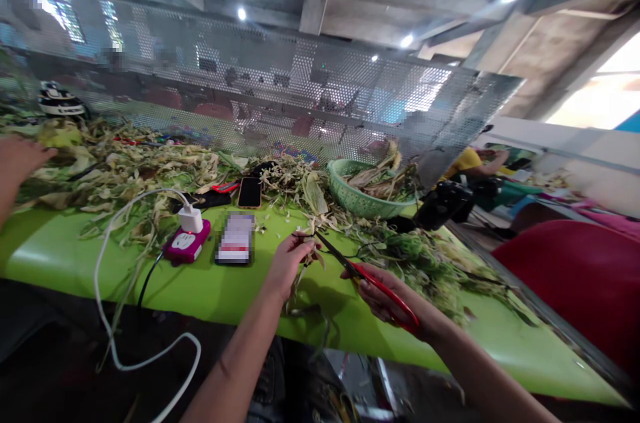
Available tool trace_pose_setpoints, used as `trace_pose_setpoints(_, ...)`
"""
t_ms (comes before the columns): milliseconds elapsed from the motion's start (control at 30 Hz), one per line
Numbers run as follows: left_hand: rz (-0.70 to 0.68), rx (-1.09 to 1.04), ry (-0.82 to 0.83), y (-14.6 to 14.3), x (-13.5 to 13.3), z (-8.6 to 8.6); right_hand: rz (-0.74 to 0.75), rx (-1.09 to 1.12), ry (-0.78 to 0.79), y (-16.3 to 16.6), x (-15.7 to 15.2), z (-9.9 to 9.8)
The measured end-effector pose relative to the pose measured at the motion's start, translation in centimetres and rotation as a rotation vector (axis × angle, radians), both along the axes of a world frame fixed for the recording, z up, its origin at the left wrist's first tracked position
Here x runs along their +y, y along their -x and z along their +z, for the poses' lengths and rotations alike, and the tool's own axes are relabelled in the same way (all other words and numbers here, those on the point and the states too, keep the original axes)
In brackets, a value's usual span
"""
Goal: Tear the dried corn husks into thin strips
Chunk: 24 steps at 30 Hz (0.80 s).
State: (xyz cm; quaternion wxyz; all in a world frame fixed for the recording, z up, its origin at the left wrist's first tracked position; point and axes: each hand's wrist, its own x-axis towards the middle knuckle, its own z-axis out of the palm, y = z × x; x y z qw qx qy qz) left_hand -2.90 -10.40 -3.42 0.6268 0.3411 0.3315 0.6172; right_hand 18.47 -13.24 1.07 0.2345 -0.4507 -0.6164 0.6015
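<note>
My left hand (289, 262) is closed, fingertips pinching a pale, dried plant stem (308, 256) above the front part of the green tabletop (235, 293). Wrapped round the red handle of a pair of scissors (336, 252) is my right hand (381, 293). The dark blades point up and left, with the tips close by my left fingers and the stem. Whether they touch the stem I cannot tell. Below my left hand hang several limp strands. A larger pale husk-like leaf (314, 193) lies just beyond my fingers.
Withered leaves (150, 163) cover the table's back and left; greener stalks (420, 256) lie right. A green basket (370, 205) holds dry leaves. Two phones, a lit one (236, 238) and a dark one (250, 192), lie near a purple power strip (187, 242). Another person's hand (20, 160) reaches in left.
</note>
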Motion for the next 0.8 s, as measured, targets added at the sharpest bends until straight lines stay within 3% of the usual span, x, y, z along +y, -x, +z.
trace_pose_setpoints(367,-0.02,0.051,-0.019,-0.09,-0.14,0.19,-0.051,-0.021,0.037,0.48,-0.45,0.71)
trace_pose_setpoints(600,-0.075,0.094,-0.03,-0.1,-0.25,0.04,-0.01,0.0,0.015,0.52,-0.18,0.49)
trace_pose_setpoints(800,-0.017,0.066,0.012,0.01,-0.04,0.16,-0.111,-0.11,-0.056,-0.07,0.32,0.17)
